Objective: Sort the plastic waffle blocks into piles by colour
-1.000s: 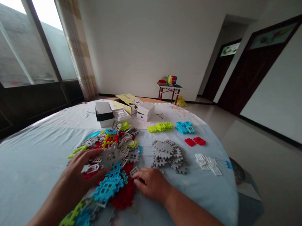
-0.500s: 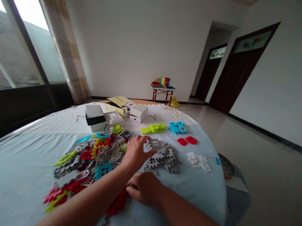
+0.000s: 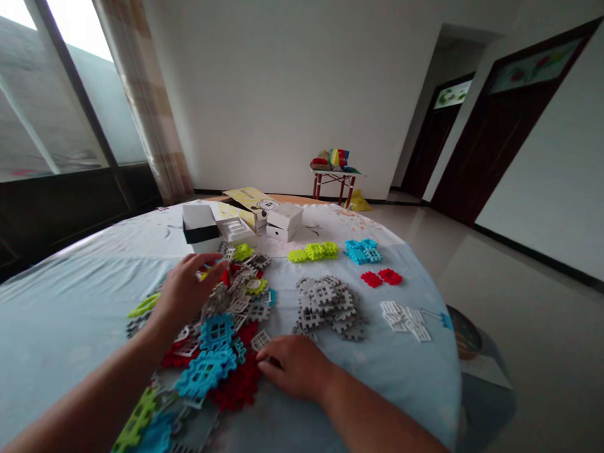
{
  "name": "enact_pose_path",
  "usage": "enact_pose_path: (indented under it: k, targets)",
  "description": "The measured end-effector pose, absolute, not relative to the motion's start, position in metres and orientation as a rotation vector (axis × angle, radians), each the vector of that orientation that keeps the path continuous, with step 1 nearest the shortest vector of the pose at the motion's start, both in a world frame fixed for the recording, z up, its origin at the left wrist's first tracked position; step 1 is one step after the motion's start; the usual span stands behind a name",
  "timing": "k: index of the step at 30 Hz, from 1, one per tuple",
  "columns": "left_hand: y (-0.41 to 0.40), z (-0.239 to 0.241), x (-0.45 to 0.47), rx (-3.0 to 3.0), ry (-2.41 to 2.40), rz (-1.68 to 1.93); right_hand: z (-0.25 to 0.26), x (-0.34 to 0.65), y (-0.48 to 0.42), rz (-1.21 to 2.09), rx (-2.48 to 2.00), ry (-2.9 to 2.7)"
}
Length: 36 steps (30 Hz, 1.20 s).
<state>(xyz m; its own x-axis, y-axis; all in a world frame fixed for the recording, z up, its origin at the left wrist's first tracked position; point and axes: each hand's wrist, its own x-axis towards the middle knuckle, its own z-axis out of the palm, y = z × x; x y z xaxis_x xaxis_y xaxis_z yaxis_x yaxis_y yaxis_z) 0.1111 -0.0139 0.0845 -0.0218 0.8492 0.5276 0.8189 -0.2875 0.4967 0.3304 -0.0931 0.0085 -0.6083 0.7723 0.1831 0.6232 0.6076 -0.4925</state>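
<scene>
A mixed heap of plastic waffle-block tiles (image 3: pixel 228 317) in grey, red, blue, green and white lies on the round table (image 3: pixel 53 309). My left hand (image 3: pixel 186 291) reaches into the far part of the heap, fingers curled around small coloured tiles near its top. My right hand (image 3: pixel 293 366) rests palm down on the cloth at the heap's right edge, fingers bent and touching red tiles (image 3: pixel 237 387). To the right lie sorted groups: grey tiles (image 3: pixel 328 308), white tiles (image 3: pixel 408 319), red tiles (image 3: pixel 380 278), blue tiles (image 3: pixel 361 250) and green tiles (image 3: pixel 313 252).
White and black boxes (image 3: pixel 202 227) and a yellow printed carton (image 3: pixel 250 201) stand at the table's far side. A small red-legged table (image 3: pixel 334 178) with toys stands by the wall. Dark doors are at the right, a window and curtain at the left. A bowl (image 3: pixel 465 334) sits on the floor.
My left hand pulled back from the grey pile on the right to the far-left part of the mixed heap. My right hand stayed in place. The camera shifted slightly.
</scene>
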Motion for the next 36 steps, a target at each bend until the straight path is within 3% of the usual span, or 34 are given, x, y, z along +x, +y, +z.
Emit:
enact_pose_path:
  k: [9, 36]
  targets:
    - [-0.041, 0.051, 0.001, 1.658, 2.402, 1.214, 0.004, 0.330, -0.095, 0.551, -1.035, -2.397]
    - [-0.041, 0.018, -0.017, 1.359, 2.370, 1.066, 0.006, 0.328, -0.097, 0.467, -1.033, -2.288]
